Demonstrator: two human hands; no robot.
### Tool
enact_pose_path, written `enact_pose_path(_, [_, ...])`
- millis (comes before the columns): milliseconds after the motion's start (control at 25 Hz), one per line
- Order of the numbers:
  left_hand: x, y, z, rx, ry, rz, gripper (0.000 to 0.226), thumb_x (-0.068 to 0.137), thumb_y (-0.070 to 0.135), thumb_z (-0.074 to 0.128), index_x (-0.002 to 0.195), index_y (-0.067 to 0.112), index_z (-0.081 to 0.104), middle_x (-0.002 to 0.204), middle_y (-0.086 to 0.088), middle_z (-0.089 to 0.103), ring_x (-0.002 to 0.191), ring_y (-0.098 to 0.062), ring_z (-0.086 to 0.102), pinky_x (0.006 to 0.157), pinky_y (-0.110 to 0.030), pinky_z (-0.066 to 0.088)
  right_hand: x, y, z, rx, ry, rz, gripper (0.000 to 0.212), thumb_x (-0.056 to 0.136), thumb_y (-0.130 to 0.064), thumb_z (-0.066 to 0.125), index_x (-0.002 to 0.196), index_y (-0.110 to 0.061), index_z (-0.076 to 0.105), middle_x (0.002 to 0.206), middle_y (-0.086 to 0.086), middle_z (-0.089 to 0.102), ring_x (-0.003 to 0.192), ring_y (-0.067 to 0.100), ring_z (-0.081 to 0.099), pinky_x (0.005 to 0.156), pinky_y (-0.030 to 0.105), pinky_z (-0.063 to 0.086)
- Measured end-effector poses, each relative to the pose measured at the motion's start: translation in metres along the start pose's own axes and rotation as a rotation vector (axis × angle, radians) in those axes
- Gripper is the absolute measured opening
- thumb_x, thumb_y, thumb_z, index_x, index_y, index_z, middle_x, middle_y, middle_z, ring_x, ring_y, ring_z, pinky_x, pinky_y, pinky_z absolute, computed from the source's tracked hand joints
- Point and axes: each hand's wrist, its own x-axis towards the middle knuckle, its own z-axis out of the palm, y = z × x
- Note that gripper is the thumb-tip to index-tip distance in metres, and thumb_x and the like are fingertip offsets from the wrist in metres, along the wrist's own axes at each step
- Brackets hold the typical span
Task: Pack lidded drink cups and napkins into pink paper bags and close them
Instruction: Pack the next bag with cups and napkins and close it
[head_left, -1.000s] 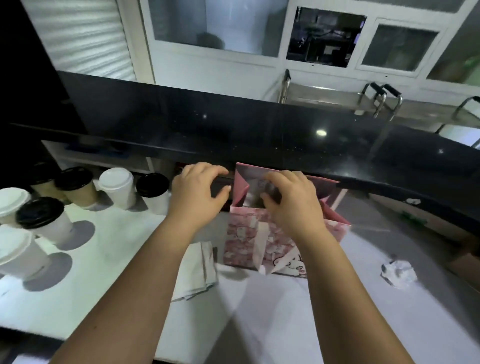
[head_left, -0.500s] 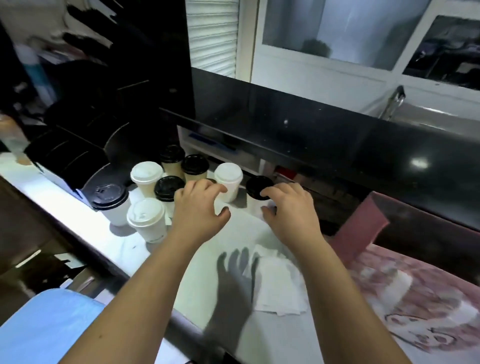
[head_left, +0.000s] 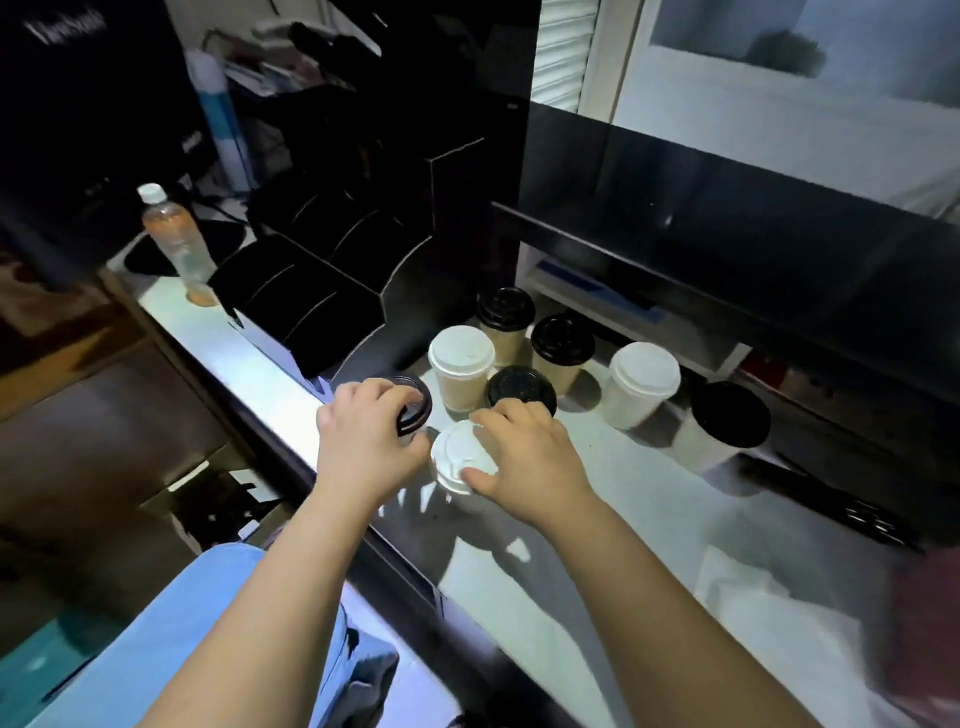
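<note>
a white-lidded cup stands on the worktop near its front edge and is grasped at the lid by the right hand, with thumb and fingers curled over the rim. just left of the white-lidded cup, a black-lidded cup is grasped by the left hand, whose fingers are curled over its lid. behind the white-lidded cup and to its right, a cluster of other lidded cups is seen, some with black lids and some with white. well to the right of the white-lidded cup, pale napkins are laid flat, and beyond them a pink bag is cut off by the frame edge, too blurred for detail. behind and left of the white-lidded cup a black organiser is set, with a plastic bottle further left.
</note>
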Motion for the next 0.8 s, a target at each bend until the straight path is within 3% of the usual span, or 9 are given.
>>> enact_pose_path(120, [0.006,-0.019,0.001,-0.022,0.004,-0.016,0.038,0.072,0.033,0.067,0.110,0.033,0.065,0.113,0.007,0.060,0.112,-0.026,0.046,0.087,-0.040,0.037,0.011,-0.016,0.016,-0.009,-0.025,-0.002,0.059,0.076,-0.065,0.056,0.123,-0.031,0.050,0.121,-0.003,0.046,0.109,0.024,0.039,0.089,0.037,0.035])
enact_pose_path(320, [0.010,-0.025,0.008,-0.078,-0.004,0.007,0.037,0.073,0.032,0.066,0.110,0.033,0.065,0.111,0.008,0.059,0.113,-0.025,0.045,0.090,-0.041,0.037,0.012,-0.028,0.037,0.101,-0.060,-0.014,0.045,0.089,-0.047,0.048,0.132,-0.035,0.046,0.138,-0.001,0.039,0.120,0.025,0.034,0.100,0.038,0.034])
enact_pose_path(440, [0.010,-0.022,0.012,-0.113,-0.002,0.025,0.034,0.073,0.030,0.066,0.106,0.033,0.065,0.107,0.009,0.059,0.112,-0.024,0.045,0.088,-0.040,0.034,0.008,-0.028,0.037,0.088,-0.083,-0.043,0.062,0.081,-0.059,0.056,0.137,-0.037,0.039,0.142,-0.003,0.035,0.124,0.024,0.032,0.104,0.039,0.032])
enact_pose_path(560, [0.009,-0.016,0.010,-0.139,-0.012,0.056,0.032,0.073,0.030,0.067,0.105,0.033,0.065,0.106,0.010,0.059,0.111,-0.023,0.044,0.088,-0.038,0.033,0.002,-0.028,0.033,0.033,-0.078,-0.055,0.070,0.075,-0.051,0.066,0.136,-0.035,0.037,0.135,-0.003,0.037,0.120,0.025,0.034,0.098,0.037,0.035])
enact_pose_path(680, [0.019,-0.004,0.001,-0.162,0.013,0.119,0.034,0.073,0.030,0.066,0.107,0.033,0.065,0.107,0.011,0.059,0.111,-0.023,0.045,0.091,-0.040,0.034,-0.007,-0.015,0.009,0.168,-0.078,-0.005,0.071,0.071,-0.055,0.067,0.134,-0.044,0.036,0.130,-0.013,0.038,0.120,0.016,0.034,0.089,0.035,0.041])
enact_pose_path(800, [0.044,0.041,-0.011,-0.209,0.017,0.227,0.037,0.074,0.033,0.066,0.110,0.033,0.064,0.111,0.009,0.059,0.113,-0.025,0.046,0.093,-0.042,0.034,-0.023,0.021,-0.035,0.322,-0.149,0.094,0.081,0.066,-0.061,0.070,0.137,-0.051,0.032,0.131,-0.015,0.041,0.123,0.011,0.034,0.097,0.034,0.039])
